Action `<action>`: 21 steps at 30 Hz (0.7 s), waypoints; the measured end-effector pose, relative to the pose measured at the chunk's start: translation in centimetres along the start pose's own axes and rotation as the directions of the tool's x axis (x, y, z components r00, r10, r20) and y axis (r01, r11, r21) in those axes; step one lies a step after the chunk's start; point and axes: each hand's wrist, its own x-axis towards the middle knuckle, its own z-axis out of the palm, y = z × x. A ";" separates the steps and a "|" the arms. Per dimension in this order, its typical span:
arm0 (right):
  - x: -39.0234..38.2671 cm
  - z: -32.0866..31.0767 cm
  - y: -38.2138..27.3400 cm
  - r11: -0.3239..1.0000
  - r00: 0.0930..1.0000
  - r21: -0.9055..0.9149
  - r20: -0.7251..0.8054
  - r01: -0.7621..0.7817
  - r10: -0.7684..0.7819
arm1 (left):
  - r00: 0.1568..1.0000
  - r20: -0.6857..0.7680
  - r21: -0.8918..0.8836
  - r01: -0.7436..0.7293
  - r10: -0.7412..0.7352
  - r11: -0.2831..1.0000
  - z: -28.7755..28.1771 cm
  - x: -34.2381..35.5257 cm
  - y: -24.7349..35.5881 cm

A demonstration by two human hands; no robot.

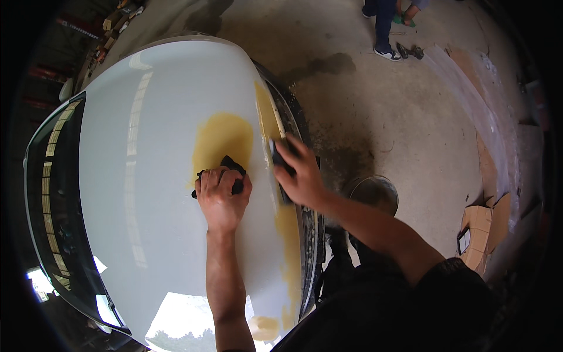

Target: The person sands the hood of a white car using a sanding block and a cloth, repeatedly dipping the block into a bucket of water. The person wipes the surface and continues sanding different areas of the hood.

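Observation:
A white car hood (117,205) fills the left and middle, with a yellow filler patch (223,132) and a yellow strip (287,240) along its right edge. My left hand (223,199) is closed on a crumpled black cloth (233,164) pressed to the hood at the lower part of the patch. My right hand (299,176), slightly blurred, grips a dark sanding block (279,155) held lengthwise against the strip at the hood's right edge.
A windshield (61,205) lies left of the hood. A bucket (381,190) stands on the concrete floor (410,146) by the car. Another person's legs (384,26) are at the top right. Cardboard (481,229) and plastic sheeting (492,117) lie at the right.

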 end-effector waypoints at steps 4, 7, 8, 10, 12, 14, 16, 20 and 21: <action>-1.2 -1.1 -0.5 0.997 0.995 0.013 0.074 -0.073 0.071 | 1.000 0.017 0.004 0.019 -0.019 1.000 -0.1 0.1 0.3; 10.6 2.5 2.3 0.988 0.987 0.033 0.044 -0.153 0.152 | 0.998 0.031 -0.004 0.055 -0.055 0.998 -0.2 0.0 0.4; 14.3 3.6 3.1 0.952 0.946 -0.041 0.108 -0.302 0.305 | 0.997 0.047 -0.007 0.069 -0.069 0.998 -0.2 0.0 0.4; 17.4 4.3 3.3 0.942 0.940 -0.023 0.069 -0.335 0.335 | 0.998 0.037 0.006 0.044 -0.045 0.999 -0.3 0.0 0.4; 16.7 3.4 2.2 0.943 0.942 -0.041 0.034 -0.331 0.332 | 0.998 0.038 0.012 0.044 -0.044 0.999 -0.3 -0.1 0.4; 13.3 1.3 0.1 0.971 0.971 -0.048 0.034 -0.236 0.237 | 0.998 0.027 0.005 0.057 -0.057 0.998 -0.2 -0.1 0.4; 11.5 -0.3 -1.8 0.990 0.986 -0.076 0.113 -0.115 0.123 | 0.999 0.000 -0.001 0.045 -0.045 0.999 0.0 -0.1 0.4; 15.5 0.4 -2.2 0.976 0.972 -0.010 0.095 -0.216 0.216 | 0.999 0.002 -0.002 0.051 -0.051 0.999 0.3 -0.1 0.4; 18.1 1.6 -1.3 0.938 0.926 -0.049 0.150 -0.342 0.346 | 0.998 0.004 -0.009 0.061 -0.061 0.998 0.3 -0.1 0.4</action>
